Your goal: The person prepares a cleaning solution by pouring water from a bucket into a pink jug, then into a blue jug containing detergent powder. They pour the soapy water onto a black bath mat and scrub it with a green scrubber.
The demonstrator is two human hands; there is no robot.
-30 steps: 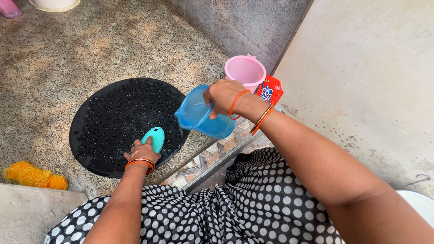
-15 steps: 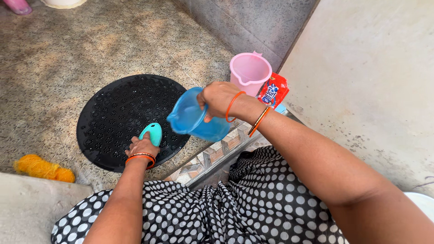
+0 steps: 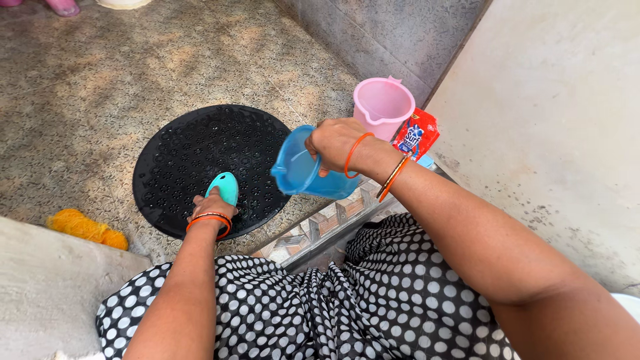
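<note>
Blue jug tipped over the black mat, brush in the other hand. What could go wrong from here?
1. The right hand holds the blue jug tilted toward the black perforated mat; a fast pour could splash onto the polka-dot clothing or miss the mat.
2. The left hand presses the teal brush on the mat; if wet, the grip might slip.
3. The right forearm passes close to the pink jug and could knock it.

Mat (image 3: pixel 200 153): centre-left of the frame, flat on the floor.
Brush (image 3: pixel 224 187): on the mat's lower right part, under the left hand (image 3: pixel 210 208).
Mug (image 3: pixel 308 172): right of the mat, tilted, in the right hand (image 3: pixel 335 142).
Jug (image 3: pixel 382 105): upper right, behind the mug, by the wall.
Packet (image 3: pixel 416 137): just right of the jug.
Scrubber (image 3: pixel 85 229): lower left, on the floor.
</note>
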